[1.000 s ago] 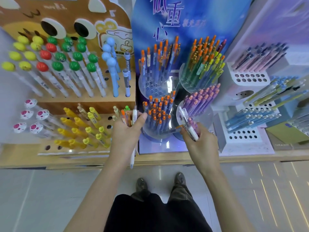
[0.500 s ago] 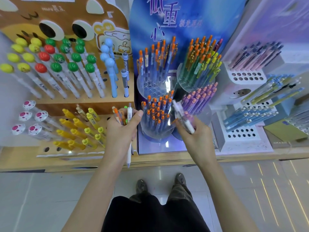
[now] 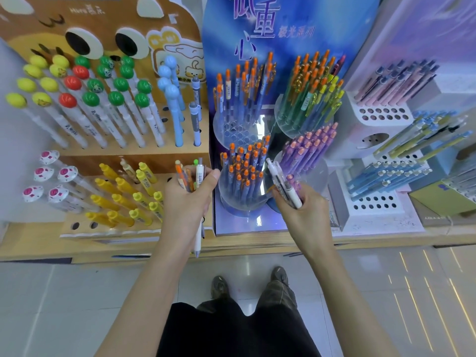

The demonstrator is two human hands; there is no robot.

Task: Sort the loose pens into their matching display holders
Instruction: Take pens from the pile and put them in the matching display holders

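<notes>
left hand (image 3: 189, 199): grips bundle of pens (image 3: 192, 176) | right hand (image 3: 301, 212): holds white pen (image 3: 283, 184) beside purple-pen holder (image 3: 313, 173)

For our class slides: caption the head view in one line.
Left hand grips mixed loose pens; right hand holds a white pen near the purple-pen holder.

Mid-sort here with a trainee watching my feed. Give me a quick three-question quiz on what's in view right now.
1. True or false: the left hand grips only one pen.
2. Which display stands between the two hands? A) clear round holder of orange-topped blue pens B) white perforated block of pink pens C) brown cardboard stand of ball-topped pens
3. Fill in: the long pen sticking up out of the right hand is mostly ____ in colour.
Key: 1 false, it grips a mixed bundle of pens; 2 A; 3 white.
</notes>
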